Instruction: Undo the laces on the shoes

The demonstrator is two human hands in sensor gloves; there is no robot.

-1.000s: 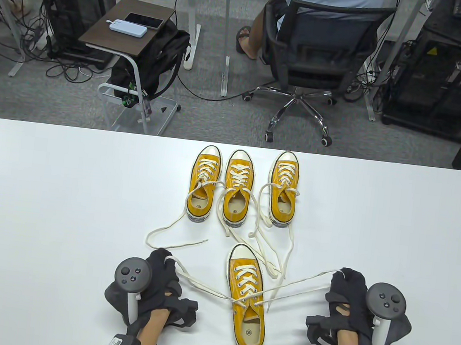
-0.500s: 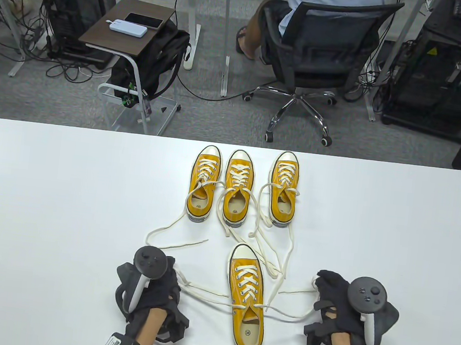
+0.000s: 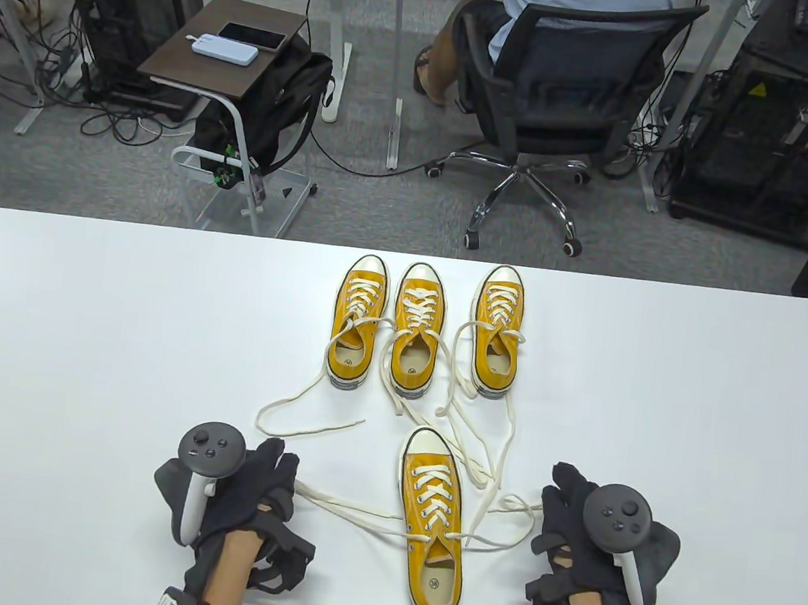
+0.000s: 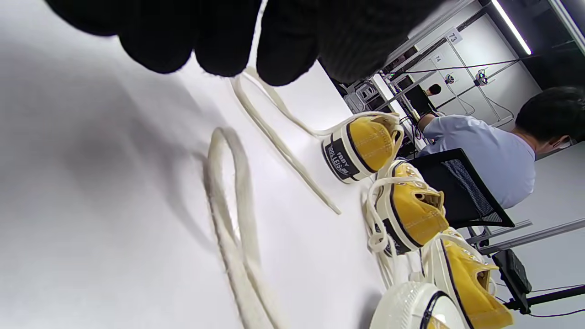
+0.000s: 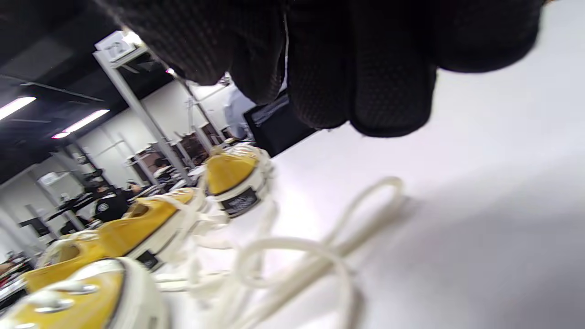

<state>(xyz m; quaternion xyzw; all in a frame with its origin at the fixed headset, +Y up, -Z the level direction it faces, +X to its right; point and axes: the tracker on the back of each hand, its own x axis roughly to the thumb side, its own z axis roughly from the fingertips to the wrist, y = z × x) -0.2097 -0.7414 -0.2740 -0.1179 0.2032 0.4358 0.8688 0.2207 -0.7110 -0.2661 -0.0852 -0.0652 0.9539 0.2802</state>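
Observation:
A yellow sneaker (image 3: pixel 430 531) with cream laces lies near the table's front, toe pointing away. Its knot is undone. The left lace (image 3: pixel 351 511) trails slack across the table to my left hand (image 3: pixel 277 459). The right lace (image 3: pixel 514 522) lies in a loose loop beside my right hand (image 3: pixel 562 484). Both hands rest palm down with fingers spread, holding nothing. In the left wrist view my fingers (image 4: pixel 283 55) hover over the lace loop (image 4: pixel 228 192). In the right wrist view my fingers (image 5: pixel 388 91) hang above the lace loop (image 5: pixel 320 256).
Three more yellow sneakers (image 3: pixel 355 333) (image 3: pixel 416 340) (image 3: pixel 495 342) stand in a row at the table's far middle. Their loose laces (image 3: pixel 304 408) trail toward the near shoe. A person sits on an office chair (image 3: pixel 544 100) beyond the table.
Both hands were pulling the lace ends taut, out to the sides. They have let go and lowered, and the laces now lie slack on the table. The left hand shifted left.

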